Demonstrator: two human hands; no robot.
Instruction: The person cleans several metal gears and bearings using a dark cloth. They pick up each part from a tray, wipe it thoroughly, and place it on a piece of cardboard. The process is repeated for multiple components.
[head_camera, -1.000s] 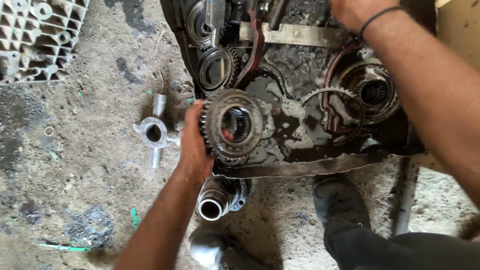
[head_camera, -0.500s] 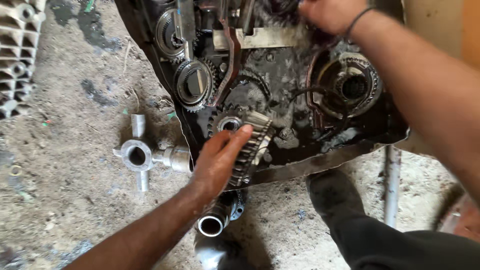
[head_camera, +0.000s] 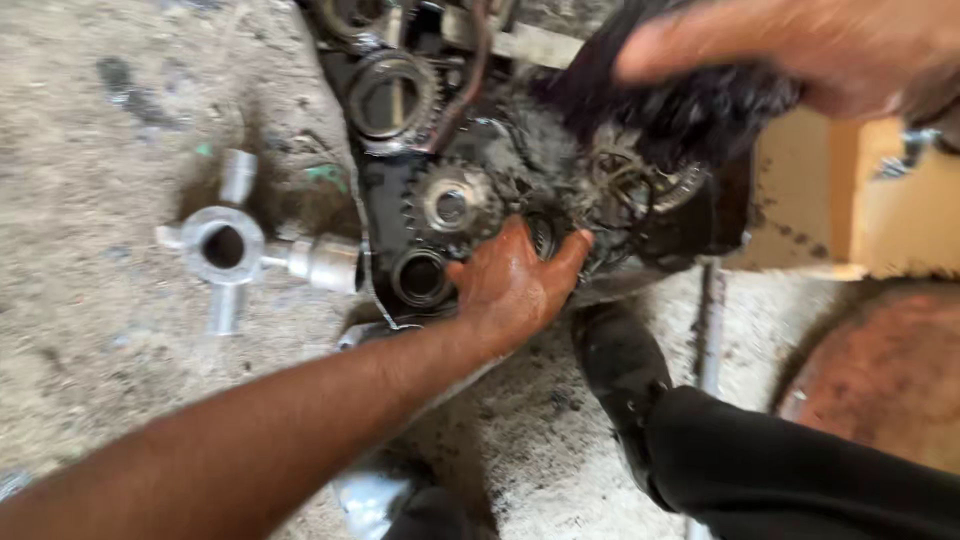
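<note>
Greasy black casing (head_camera: 390, 205) is lying on concrete, one of it, holding two gears: a ring gear (head_camera: 392, 95) above and a small gear (head_camera: 452, 205). Left hand (head_camera: 512, 285) is spreading open, fingers pressing the casing beside the small gear. Right hand (head_camera: 800, 50) is blurring past; grip unclear.

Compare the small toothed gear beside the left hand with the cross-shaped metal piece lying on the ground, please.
The gear is dark, oily and round with teeth; the cross-shaped piece is pale, clean and has arms. The gear sits in the black casing; the cross-shaped piece lies apart on the ground. Both are metal with a centre hole.
</note>
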